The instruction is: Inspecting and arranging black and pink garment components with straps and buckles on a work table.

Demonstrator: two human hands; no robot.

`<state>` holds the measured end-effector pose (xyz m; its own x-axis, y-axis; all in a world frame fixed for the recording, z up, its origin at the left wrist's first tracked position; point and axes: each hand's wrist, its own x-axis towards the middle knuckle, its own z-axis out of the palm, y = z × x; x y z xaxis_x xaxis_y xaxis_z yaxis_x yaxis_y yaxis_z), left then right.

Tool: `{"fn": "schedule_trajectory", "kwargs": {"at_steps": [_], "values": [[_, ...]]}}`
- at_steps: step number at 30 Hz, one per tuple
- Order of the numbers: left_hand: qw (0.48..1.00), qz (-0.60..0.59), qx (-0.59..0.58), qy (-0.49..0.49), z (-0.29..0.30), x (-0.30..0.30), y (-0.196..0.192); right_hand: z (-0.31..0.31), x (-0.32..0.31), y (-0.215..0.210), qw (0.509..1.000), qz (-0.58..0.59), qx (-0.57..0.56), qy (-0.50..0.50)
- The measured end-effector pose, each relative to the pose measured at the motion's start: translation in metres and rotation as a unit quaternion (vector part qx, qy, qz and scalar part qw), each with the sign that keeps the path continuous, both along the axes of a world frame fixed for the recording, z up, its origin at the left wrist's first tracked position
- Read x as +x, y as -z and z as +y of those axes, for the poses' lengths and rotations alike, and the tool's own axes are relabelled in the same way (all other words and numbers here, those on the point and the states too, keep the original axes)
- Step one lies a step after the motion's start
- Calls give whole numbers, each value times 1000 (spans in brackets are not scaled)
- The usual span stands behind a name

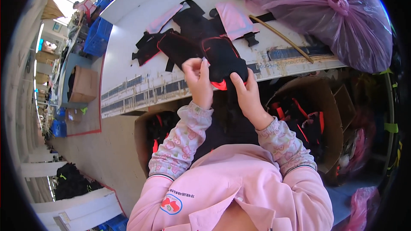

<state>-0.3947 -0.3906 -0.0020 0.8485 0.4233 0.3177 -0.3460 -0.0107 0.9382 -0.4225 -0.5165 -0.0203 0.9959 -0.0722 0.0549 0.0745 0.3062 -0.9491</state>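
A black padded fabric piece with red edging [227, 62] lies partly on the white table and hangs over its front edge. My left hand [199, 79] pinches its left side between thumb and fingers. On the opposite side my right hand [249, 96] grips it, thumb on top and fingers behind. Bright red cloth [219, 85] shows at the lower edge between the hands. Behind it spread joined black panels [180, 47], a left pink panel [165, 19], a right pink panel [233, 19], and straps with a black plastic buckle [251, 39].
A knotted purple plastic bag [359, 21] bulges over the table's right end, beside a thin wooden stick [282, 38]. Under the table, a cardboard box [329, 102] holds black and red pieces. Blue crates [98, 37] stand at far left, where another person [85, 8] is.
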Motion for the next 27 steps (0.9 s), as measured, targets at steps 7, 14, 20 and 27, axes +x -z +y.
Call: {"fn": "schedule_trajectory", "kwargs": {"at_steps": [7,14,20,27], "values": [[928,69,270,248,22,6,-17,-17,-9,-34,945,-131,-298,11],[908,206,21,365,9,-10,-26,-26,-13,-28,889,-223,-398,27],[928,74,271,244,1,8,-33,-27,-11,-36,903,-105,-415,-32],[865,-118,482,-79,53,97,-61,-15,-22,-37,960,-44,-139,-237]]}}
